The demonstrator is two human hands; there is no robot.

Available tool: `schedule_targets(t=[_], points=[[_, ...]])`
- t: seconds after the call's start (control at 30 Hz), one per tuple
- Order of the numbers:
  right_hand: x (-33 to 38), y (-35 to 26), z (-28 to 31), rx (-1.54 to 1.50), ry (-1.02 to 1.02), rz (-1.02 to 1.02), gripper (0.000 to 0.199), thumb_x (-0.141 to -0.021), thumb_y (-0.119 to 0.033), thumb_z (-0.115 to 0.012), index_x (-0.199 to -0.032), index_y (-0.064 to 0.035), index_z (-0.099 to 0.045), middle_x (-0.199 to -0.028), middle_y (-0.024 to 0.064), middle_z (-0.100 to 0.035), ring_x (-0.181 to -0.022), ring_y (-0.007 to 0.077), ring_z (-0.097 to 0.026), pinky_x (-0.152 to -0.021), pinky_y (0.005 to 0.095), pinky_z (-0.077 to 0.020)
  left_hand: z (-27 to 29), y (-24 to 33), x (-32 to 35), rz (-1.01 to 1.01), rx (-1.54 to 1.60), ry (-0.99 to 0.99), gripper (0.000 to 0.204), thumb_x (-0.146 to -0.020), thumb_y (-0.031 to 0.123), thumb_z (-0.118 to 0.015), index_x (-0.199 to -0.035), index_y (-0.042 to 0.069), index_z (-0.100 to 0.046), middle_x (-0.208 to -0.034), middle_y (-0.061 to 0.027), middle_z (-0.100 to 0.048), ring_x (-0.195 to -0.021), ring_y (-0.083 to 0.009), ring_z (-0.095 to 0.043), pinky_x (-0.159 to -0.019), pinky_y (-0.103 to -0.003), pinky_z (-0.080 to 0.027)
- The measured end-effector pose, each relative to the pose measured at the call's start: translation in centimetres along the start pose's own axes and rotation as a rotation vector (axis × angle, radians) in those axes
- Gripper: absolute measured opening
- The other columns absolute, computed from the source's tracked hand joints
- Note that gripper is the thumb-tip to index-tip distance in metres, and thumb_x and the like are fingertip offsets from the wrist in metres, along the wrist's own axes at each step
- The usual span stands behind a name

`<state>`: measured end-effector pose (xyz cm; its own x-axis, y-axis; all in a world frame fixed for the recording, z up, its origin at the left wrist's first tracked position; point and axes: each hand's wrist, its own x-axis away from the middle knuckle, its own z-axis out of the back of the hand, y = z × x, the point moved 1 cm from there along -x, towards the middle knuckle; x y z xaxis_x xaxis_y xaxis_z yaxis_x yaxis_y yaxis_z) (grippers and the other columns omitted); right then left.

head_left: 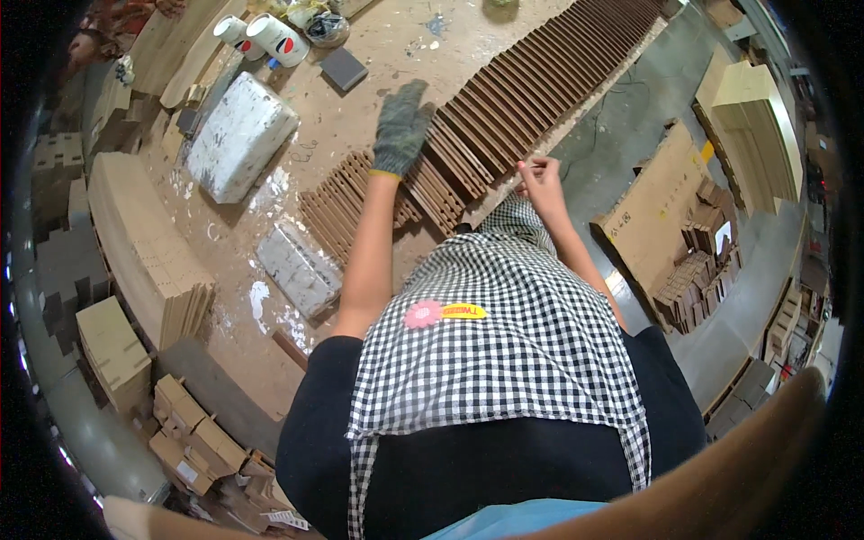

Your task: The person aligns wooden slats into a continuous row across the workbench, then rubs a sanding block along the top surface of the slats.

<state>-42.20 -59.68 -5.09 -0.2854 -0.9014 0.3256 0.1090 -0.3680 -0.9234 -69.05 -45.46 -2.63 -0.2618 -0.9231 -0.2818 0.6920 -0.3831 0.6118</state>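
A long row of brown wooden slats [531,90] stands packed side by side, running from in front of me to the far right along the table edge. My left hand [402,128], in a grey knitted glove with a yellow cuff, rests at the left side of this row with its fingers stretched out. Left of that forearm is a shorter group of brown slats [335,205]. My right hand [542,183] is bare and close to the row's right side at the table edge. Its thumb and fingertips are pinched together; anything between them is too small to make out.
White paint-spotted blocks [241,135] lie on the stained worktable [378,49], with two white tubs [277,40] and a small dark block [344,69] farther off. Stacked boards [148,243] line the left side. Right of the table, brown pieces [697,270] sit on a board.
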Motion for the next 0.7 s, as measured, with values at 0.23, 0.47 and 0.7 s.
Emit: schedule_targets(t=[0.23,0.47,0.7], points=[[3.7,-3.8,-0.2,0.366,0.066,0.358,0.018,-0.096,-0.016,-0.066,-0.108,-0.0026,-0.064,-0.103,0.0129,-0.064,-0.089,0.0246,-0.066,-0.075,0.0330,-0.0528,1.1,5.5,15.2,-0.143,-0.295,0.016,0.073,-0.092,0.047,-0.064,-0.150,0.007,-0.044,-0.157,-0.0208,-0.038,-0.149,-0.0396,-0.029,-0.124,-0.056,-0.014],[5.4,-4.9,-2.7,0.332,-0.358,0.611,0.014,-0.095,-0.012,-0.067,-0.104,-0.0019,-0.067,-0.095,0.0124,-0.067,-0.083,0.0250,-0.067,-0.071,0.0328,-0.0524,-3.0,4.4,16.2,-0.287,-0.347,-0.197,0.092,-0.086,0.058,-0.060,-0.154,0.002,-0.035,-0.163,-0.0252,-0.025,-0.153,-0.0434,-0.017,-0.124,-0.060,-0.005],[7.8,-5.0,-4.0,0.559,-0.698,0.491,0.023,-0.092,-0.024,-0.074,-0.095,-0.0015,-0.067,-0.088,0.0109,-0.067,-0.085,0.0254,-0.067,-0.074,0.0357,-0.0542,-1.5,4.7,15.6,-0.360,-0.147,-0.184,0.082,-0.082,0.048,-0.069,-0.149,0.008,-0.045,-0.159,-0.0250,-0.032,-0.150,-0.0441,-0.025,-0.124,-0.058,-0.012]])
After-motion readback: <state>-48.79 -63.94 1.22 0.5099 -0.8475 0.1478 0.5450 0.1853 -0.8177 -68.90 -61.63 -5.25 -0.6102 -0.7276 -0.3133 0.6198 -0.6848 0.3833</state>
